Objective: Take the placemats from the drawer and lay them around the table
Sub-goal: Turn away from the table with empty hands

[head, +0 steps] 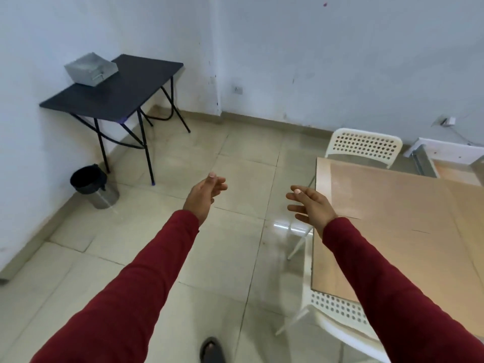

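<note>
Fingers (218, 183) of both hands spread, empty, between folding table (115, 90) and dining table (392, 218).

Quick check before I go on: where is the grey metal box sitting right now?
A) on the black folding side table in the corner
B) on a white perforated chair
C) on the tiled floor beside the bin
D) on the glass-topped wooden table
A: the grey metal box rests on the far left end of the black folding side table by the wall.
</note>
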